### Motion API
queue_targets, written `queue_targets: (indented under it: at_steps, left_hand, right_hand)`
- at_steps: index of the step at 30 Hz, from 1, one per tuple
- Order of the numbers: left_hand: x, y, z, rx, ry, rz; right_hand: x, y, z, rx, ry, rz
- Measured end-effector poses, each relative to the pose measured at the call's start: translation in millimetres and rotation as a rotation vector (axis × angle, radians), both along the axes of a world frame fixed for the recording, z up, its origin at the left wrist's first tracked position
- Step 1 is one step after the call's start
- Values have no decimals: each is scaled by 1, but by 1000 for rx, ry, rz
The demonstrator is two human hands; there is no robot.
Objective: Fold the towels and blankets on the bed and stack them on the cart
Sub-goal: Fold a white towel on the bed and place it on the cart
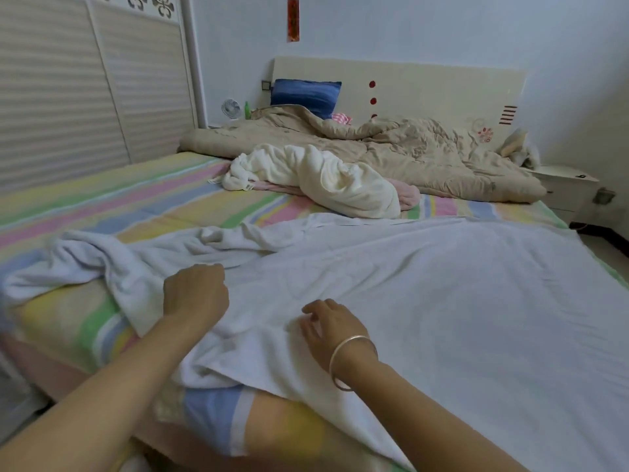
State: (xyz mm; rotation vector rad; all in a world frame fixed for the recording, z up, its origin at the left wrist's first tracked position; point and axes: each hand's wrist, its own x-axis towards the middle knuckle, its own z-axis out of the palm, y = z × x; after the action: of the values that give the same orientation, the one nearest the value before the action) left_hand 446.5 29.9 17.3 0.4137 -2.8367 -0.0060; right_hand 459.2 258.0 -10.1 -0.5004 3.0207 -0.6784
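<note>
A large white towel (425,301) lies spread over the near part of the bed (102,206), smooth on the right and bunched into folds on the left. My left hand (194,294) rests on it near the crumpled part, fingers curled into the cloth. My right hand (330,327), with a bangle on the wrist, lies on the towel's flat middle with fingers loosely apart. Farther back a cream towel (316,178) sits in a heap over a pink cloth (406,195). A beige quilt (408,151) is rumpled at the head of the bed. No cart is in view.
The bed has a pastel striped sheet and a cream headboard (425,86) with a blue pillow (306,95). A wardrobe (85,90) stands along the left. A small fan (231,109) and a green bottle (247,110) sit at the far left corner, a white nightstand (568,189) at the right.
</note>
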Motion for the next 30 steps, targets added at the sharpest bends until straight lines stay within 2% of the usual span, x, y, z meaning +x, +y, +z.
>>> queue_targets:
  at_steps: [2, 4, 9, 12, 16, 20, 24, 27, 30]
  left_hand:
    - [-37, -8, -4, 113, 89, -92]
    - [-74, -19, -5, 179, 61, -175]
    - [-138, -47, -11, 178, -26, -273]
    - [-161, -61, -16, 235, -100, -334]
    - [-185, -75, -8, 405, -140, -400]
    - [-204, -95, 3, 508, -73, -444]
    - [-229, -129, 22, 417, 45, -333]
    - [-245, -162, 38, 287, 0, -232]
    - [-252, -195, 40, -93, 134, -364]
  right_hand:
    - [-33, -3, 4, -28, 45, -44]
    - [-64, -11, 5, -55, 41, -59]
    - [-110, -45, -8, -125, -49, -57]
    - [-125, -68, -19, -123, -105, -56]
    - [-143, -94, -20, -136, -130, -125]
    - [-157, -122, -12, -179, -157, -231]
    - [-164, -156, -6, -158, -195, -301]
    - [-157, -176, -6, -121, -242, -296]
    - [-141, -190, -7, -37, -231, -301]
